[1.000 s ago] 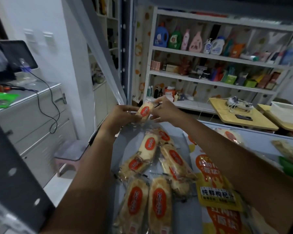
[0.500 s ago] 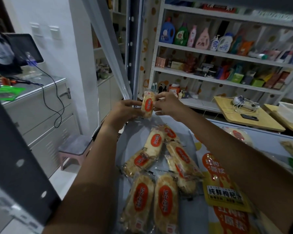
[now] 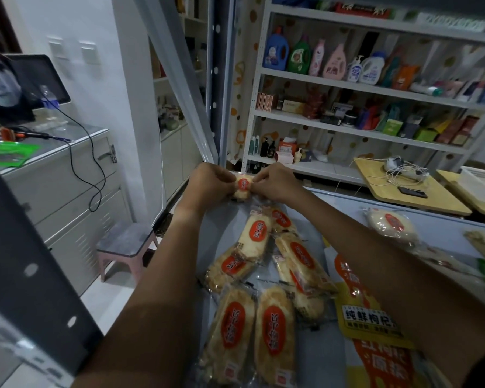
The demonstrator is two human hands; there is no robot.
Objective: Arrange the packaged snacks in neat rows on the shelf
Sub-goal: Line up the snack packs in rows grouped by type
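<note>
Both hands grasp one small clear-wrapped rice cracker packet with a red oval label point(image 3: 242, 186) at the far end of the pale grey shelf point(image 3: 317, 357): left hand point(image 3: 212, 183) pinches its left edge, right hand point(image 3: 275, 182) its right edge. Nearer along the shelf, more of the same red-labelled cracker packets point(image 3: 275, 326) lie in a loose cluster, two side by side closest to the camera. An orange-and-yellow printed bag point(image 3: 370, 320) lies just right of them, partly under the right forearm.

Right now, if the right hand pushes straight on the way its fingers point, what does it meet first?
The right hand points leftward across the held snack packet, so beyond the packet it pinches, it would meet the left hand gripping the other end. Depth looks about equal, though one view can't confirm.
</note>
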